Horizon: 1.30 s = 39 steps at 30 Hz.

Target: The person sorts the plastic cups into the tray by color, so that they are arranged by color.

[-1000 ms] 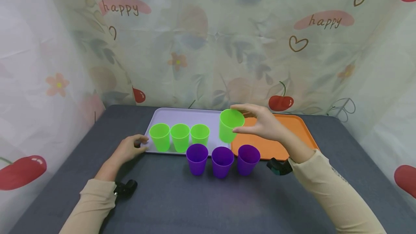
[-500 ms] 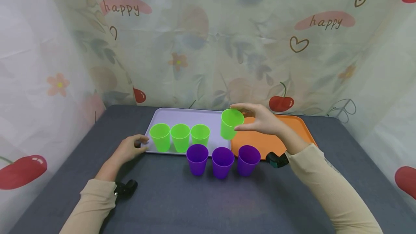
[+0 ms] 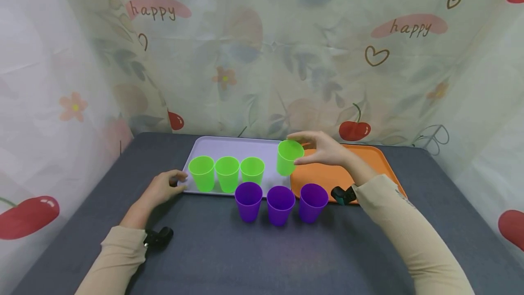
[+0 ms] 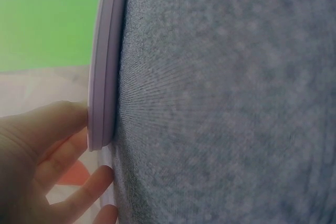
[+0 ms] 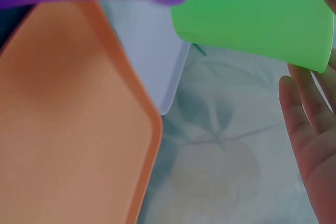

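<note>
In the head view, my right hand (image 3: 321, 148) grips a green plastic cup (image 3: 289, 159) near its rim, over the right end of the lavender tray (image 3: 229, 144). I cannot tell whether the cup's base touches the tray. The right wrist view shows the fingers along the side of this green cup (image 5: 257, 17). My left hand (image 3: 163, 187) holds the left front corner of the lavender tray, and in the left wrist view its thumb (image 4: 60, 119) lies against the rim (image 4: 104, 93). Three green cups, left (image 3: 202, 174), middle (image 3: 227, 175) and right (image 3: 252, 170), stand in a row on that tray.
Before the trays stand three purple cups, left (image 3: 248, 203), middle (image 3: 280, 207) and right (image 3: 313, 204). An orange tray (image 3: 370, 158) adjoins the lavender one on the right. Behind the dark table (image 3: 245, 258) hangs a printed curtain (image 3: 270, 58).
The green cup in my right hand rose a little, then shifted slightly left and down. The right forearm moved a bit left. My left hand stayed at the tray's corner.
</note>
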Motion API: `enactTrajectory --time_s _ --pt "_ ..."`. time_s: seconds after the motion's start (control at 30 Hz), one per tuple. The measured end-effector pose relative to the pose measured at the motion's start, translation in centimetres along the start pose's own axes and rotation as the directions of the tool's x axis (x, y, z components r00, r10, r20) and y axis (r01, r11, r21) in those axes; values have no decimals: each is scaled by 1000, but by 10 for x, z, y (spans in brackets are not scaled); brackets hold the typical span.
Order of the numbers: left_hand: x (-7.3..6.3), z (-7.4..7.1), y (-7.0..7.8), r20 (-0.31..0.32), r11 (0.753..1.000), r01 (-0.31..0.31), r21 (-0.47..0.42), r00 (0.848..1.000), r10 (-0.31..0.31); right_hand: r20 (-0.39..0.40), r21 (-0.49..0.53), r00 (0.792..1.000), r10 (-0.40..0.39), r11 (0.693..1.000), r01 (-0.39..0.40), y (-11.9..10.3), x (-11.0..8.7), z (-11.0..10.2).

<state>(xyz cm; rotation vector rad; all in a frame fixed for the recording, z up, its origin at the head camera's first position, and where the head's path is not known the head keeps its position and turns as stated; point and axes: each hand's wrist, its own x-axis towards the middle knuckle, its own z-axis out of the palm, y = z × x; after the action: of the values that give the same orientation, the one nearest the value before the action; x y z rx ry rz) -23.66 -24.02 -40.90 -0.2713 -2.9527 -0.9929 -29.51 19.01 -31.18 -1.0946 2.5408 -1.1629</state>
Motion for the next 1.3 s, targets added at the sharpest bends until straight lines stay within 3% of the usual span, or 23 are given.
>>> enactTrajectory --time_s 0.47,0.83,1.3 --pt "-1 0 1 7 1000 10 1 1000 -10 123 108 992 32 993 -46 22 10 5" --pt "1 0 1 5 1000 14 0 1000 -14 237 121 971 33 991 -64 26 18 13" --pt "2 1 -4 -1 1000 0 3 1000 0 325 129 944 59 986 -106 23 21 20"
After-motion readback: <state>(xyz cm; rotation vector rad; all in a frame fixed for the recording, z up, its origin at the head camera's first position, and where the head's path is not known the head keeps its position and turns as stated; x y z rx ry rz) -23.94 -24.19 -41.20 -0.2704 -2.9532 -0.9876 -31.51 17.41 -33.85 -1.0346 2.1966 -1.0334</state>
